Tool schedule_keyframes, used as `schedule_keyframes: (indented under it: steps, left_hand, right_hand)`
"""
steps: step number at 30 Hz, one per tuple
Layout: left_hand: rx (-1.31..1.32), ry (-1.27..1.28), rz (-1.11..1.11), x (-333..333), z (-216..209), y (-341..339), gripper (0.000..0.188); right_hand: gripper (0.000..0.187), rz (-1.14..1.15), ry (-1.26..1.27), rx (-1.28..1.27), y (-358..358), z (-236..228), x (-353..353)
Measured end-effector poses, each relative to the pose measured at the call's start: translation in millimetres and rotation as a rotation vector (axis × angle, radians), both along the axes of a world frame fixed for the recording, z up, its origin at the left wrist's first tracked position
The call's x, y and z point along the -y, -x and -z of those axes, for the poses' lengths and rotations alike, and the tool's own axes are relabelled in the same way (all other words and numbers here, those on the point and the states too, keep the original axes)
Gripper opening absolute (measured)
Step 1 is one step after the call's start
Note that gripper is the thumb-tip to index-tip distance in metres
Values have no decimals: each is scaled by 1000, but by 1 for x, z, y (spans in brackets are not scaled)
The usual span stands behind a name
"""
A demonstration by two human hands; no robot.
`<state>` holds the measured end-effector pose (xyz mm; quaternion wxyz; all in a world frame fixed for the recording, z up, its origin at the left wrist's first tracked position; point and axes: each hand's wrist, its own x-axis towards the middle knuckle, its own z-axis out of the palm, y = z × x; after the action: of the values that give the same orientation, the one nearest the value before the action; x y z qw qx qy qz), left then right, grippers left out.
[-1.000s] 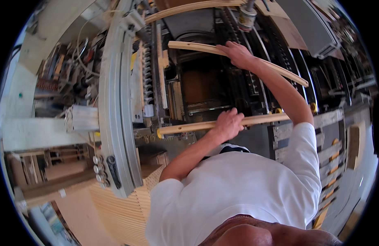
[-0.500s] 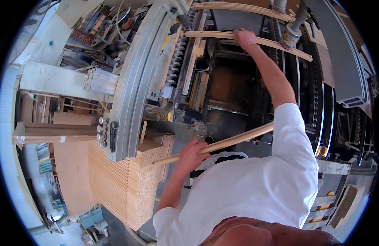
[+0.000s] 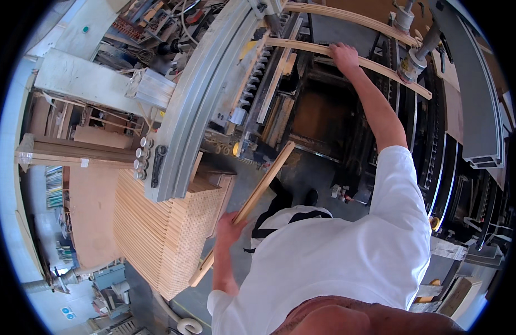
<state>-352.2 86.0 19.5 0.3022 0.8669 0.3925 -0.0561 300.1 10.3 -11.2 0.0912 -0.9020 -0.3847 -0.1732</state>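
Observation:
My left hand [image 3: 230, 228] is closed round a long, slim wooden strip [image 3: 269, 174]. That strip slants from beside the stacked strips up toward the machine, both its ends free. Out at the machine, my right hand [image 3: 345, 57] grips a second wooden strip [image 3: 381, 70] from above, its fingers curled over the edge. This second strip lies across the machine frame, its right part under a round clamp cylinder [image 3: 411, 67]. Farther away, a third strip [image 3: 347, 18] spans the frame in the same direction.
A large stack of wooden strips [image 3: 151, 223] stands to my left, beside a grey metal beam [image 3: 193, 103]. The machine's dark rails [image 3: 431, 162] run along the right. A grey metal housing [image 3: 476, 89] hangs at the far right. Cluttered shelves [image 3: 151, 44] fill the upper left.
My left hand has moved left and nearer to me, turning its strip from a shallow slant to a steep one. My right hand keeps its place on the other strip. The view has shifted slightly.

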Motion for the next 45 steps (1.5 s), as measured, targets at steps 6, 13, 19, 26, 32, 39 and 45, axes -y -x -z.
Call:
schedule_keyframes:
  steps: [6,13,19,26,32,39,45]
  left_hand:
    - [56,199,-228,10,-26,71,30]
    - [19,366,-559,5,-51,234,25]
    - [313,334,-816,-26,-69,376,31]
    - [585,-10,-1207,-110,-56,540,37]
    - [377,-406,-1364,-232,16,715,35]
    - [103,-413,-1440,-333,54,761,42]
    - [98,-407,-1373,-381,92,771,42]
  right_hand:
    - [27,116,102,-52,2,-4,-6]
    - [48,134,1,-82,45,-31,-29]
    - [41,-125,-632,-306,120,-6,-37]
    - [22,-341,-829,-864,359,46,-63]
    - [13,-414,-467,-1030,535,123,-73]
    - [17,-308,15,-992,648,123,-18]
    - [23,-39,90,-1016,670,121,43]
